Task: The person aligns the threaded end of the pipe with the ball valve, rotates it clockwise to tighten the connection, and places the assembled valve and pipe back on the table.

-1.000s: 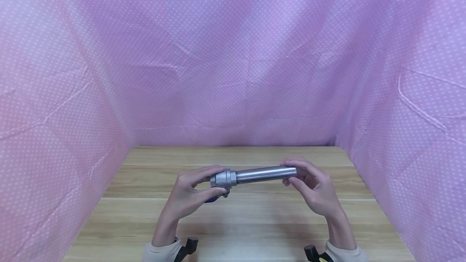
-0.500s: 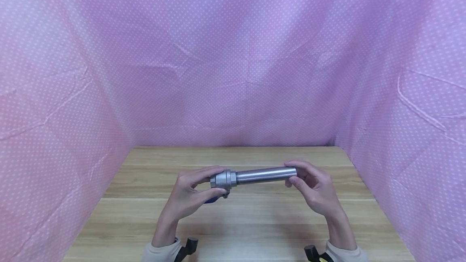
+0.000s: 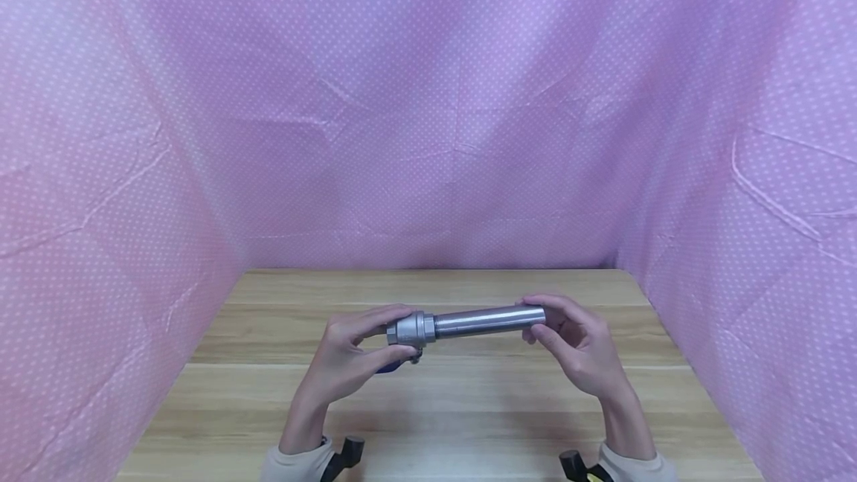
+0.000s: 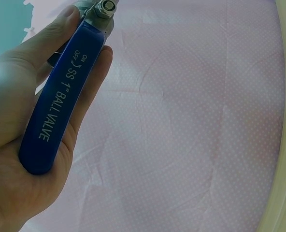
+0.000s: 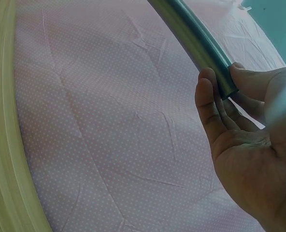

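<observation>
Both forearms reach in from the near edge, cuffed in pale sleeves, hands raised at centre and well apart. The left hand (image 3: 348, 355) sits left of centre, fingers curled over the top and thumb underneath, gripping; the left wrist view shows its palm and thumb (image 4: 41, 43) closed round what it holds. The right hand (image 3: 579, 344), to the right, is palm up and tilted inward, its fingertips (image 5: 208, 82) and thumb pinching lightly, the remaining fingers loosely bent.

Bare hands (image 3: 348, 363), cream sleeve cuffs (image 3: 294, 462), black wrist mounts (image 3: 344, 452)
</observation>
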Demonstrator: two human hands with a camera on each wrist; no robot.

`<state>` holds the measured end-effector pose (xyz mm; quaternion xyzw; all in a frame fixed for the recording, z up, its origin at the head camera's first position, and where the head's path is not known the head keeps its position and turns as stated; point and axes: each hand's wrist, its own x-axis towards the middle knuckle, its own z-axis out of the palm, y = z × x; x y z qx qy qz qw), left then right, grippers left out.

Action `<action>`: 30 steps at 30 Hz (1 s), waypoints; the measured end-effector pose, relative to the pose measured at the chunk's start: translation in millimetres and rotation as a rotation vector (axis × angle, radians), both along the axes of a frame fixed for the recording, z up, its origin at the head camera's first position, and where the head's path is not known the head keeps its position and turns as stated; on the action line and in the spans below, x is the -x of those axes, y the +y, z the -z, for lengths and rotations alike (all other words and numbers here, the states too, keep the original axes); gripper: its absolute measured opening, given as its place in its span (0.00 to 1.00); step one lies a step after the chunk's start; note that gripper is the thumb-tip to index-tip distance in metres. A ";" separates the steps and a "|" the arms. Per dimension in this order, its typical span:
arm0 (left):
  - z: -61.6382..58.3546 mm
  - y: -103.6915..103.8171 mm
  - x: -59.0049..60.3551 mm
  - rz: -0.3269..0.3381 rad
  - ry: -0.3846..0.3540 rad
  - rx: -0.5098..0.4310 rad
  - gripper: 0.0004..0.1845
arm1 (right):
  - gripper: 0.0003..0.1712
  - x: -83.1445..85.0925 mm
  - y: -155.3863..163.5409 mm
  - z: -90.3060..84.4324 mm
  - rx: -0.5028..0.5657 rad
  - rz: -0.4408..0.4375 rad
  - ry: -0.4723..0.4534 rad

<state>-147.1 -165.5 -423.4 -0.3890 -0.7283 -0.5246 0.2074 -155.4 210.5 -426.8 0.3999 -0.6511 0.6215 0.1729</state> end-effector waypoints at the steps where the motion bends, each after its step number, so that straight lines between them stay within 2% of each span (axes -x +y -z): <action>1: 0.0 -0.2 0.0 0.002 -0.002 0.000 0.29 | 0.29 0.0 -0.2 -0.3 0.007 -0.011 0.000; 10: 0.3 -0.7 0.0 0.004 -0.006 -0.003 0.29 | 0.31 -0.1 -0.8 0.3 0.012 -0.026 0.008; 30: 0.1 -0.5 -0.4 0.020 -0.014 -0.008 0.30 | 0.26 -1.6 -0.9 0.3 0.000 0.005 0.004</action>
